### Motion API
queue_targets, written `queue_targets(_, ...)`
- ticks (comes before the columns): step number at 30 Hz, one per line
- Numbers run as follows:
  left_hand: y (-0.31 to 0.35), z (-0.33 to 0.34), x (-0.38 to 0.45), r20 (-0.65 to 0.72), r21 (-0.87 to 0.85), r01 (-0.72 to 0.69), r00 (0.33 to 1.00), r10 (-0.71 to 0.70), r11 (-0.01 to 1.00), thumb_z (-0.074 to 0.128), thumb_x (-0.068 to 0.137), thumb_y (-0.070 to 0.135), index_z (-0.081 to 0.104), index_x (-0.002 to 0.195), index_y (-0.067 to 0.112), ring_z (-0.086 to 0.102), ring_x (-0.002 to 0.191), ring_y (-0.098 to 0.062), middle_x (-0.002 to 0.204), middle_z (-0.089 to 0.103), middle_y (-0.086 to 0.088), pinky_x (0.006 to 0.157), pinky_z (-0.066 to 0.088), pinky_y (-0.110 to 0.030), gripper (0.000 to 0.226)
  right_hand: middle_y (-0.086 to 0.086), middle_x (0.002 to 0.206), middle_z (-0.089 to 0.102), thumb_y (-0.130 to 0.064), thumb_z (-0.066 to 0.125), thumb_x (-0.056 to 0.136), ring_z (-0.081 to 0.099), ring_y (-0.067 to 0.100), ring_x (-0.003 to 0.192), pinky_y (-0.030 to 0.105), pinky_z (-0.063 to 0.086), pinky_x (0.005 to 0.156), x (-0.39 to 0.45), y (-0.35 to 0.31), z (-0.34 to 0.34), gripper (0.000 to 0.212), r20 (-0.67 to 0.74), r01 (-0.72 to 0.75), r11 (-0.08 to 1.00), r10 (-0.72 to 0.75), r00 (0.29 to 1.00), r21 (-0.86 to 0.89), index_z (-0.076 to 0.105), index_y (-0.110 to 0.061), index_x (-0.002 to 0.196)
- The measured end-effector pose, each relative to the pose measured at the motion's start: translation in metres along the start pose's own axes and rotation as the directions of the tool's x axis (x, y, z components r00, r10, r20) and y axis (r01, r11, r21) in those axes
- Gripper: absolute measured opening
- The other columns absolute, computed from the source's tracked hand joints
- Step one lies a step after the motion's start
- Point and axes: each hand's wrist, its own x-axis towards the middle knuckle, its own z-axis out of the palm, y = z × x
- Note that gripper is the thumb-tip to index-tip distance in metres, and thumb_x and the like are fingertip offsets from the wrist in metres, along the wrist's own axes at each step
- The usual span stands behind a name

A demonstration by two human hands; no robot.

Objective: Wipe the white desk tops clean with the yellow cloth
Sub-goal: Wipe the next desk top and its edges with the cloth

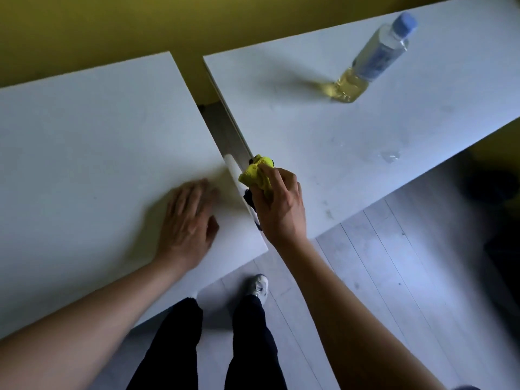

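Two white tables, left table [84, 122] and right table [351, 130], split by a narrow gap running up the middle of the frame. Bottle [374, 57] upright at upper right on the right table. Left hand [188, 220] flat, fingers relaxed, on the left table near centre. Right hand [278, 206] clutched around the cloth [257, 171] at the gap's edge.
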Motion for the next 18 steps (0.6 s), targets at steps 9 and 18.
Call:
queue_targets(9, 0.103, 0.047, -0.034, -0.008, 0.023, -0.033, 0.999, 0.034, 0.999, 0.041, 0.098, 0.023, 0.054, 0.148, 0.007, 0.045, 0.143, -0.042, 0.154, 0.05, -0.016, 0.121, 0.029, -0.058, 0.054, 0.011, 0.14, 0.051, -0.046, 0.055, 0.096, 0.048, 0.033, 0.127, 0.046, 0.037, 0.108, -0.016, 0.091, -0.018, 0.047, -0.005, 0.308, 0.93, -0.316, 0.949, -0.2, 0.056, -0.026, 0.139)
queue_targets(18, 0.165, 0.074, -0.04, -0.05, 0.114, 0.096, 0.995, -0.091, 0.989, 0.039, 0.098, 0.025, 0.054, 0.148, 0.011, 0.043, 0.145, -0.036, 0.151, 0.054, -0.008, 0.121, 0.024, -0.064, 0.054, 0.013, 0.157, 0.04, -0.047, 0.05, 0.101, 0.031, 0.032, 0.148, 0.046, 0.021, 0.124, -0.011, 0.142, -0.016, 0.049, 0.139, 0.552, 0.833, -0.541, 0.829, -0.051, 0.052, -0.025, 0.146)
